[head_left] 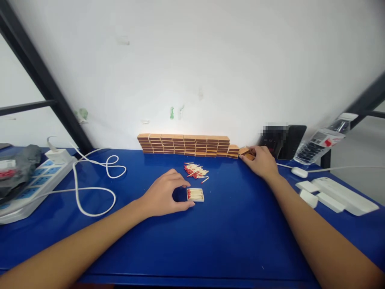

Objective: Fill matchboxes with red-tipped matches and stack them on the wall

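A small white matchbox tray (195, 199) lies on the blue table with red-tipped matches (195, 193) in it. My left hand (164, 194) is at its left end, thumb and forefinger spread either side of the corner; whether they touch the tray I cannot tell. Behind the tray is a loose heap of matches (197, 171), with a single match (205, 180) off to the right. Against the wall runs a stacked row of matchboxes (183, 145). At its right end my right hand (261, 161) grips a matchbox (247, 153), partly hidden by the fingers.
On the left are a power strip (36, 184), a looped white cable (76, 196) and a dark plastic bag (22, 172). A water bottle (325, 138), a dark phone-like device (291, 140), a white earbud case (299, 172) and white blocks (331, 201) occupy the right.
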The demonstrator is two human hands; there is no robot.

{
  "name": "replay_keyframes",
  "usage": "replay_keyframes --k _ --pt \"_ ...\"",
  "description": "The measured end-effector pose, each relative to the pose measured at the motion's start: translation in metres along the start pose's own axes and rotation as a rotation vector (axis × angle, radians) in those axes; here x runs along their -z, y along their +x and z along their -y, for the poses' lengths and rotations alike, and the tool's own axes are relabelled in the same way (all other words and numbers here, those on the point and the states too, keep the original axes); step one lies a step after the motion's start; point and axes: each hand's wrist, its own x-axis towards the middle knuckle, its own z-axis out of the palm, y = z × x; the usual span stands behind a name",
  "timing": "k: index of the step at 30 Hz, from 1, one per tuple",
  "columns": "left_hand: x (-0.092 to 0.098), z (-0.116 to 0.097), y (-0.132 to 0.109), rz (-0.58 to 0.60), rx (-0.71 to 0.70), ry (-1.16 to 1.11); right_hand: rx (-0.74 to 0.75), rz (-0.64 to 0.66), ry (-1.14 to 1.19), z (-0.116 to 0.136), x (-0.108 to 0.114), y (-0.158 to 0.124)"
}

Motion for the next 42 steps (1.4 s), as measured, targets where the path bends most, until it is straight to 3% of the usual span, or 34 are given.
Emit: replay_keyframes --k 20,24,29,32,37,42 --pt "0.001 0.004 0.000 0.004 0.010 -0.011 -0.257 -0.099 0.455 0.013 -0.009 0.008" --pt "0.000 0.004 0.000 -0.024 0.012 0.011 -0.284 -0.183 0.478 0.016 0.003 0.008" --pt "0.000 0.005 0.002 -0.155 0.095 0.056 -0.332 -0.334 0.578 0.036 0.029 0.010" --pt "0.001 0.005 0.003 -0.232 0.158 0.066 -0.326 -0.193 0.881 0.072 0.039 -0.002" --pt "0.003 0.005 0.004 -0.340 0.235 0.085 -0.005 0.218 1.078 0.142 0.043 -0.052" --pt "0.003 0.004 0.004 -0.413 0.252 0.059 0.062 0.379 1.149 0.171 0.041 -0.085"
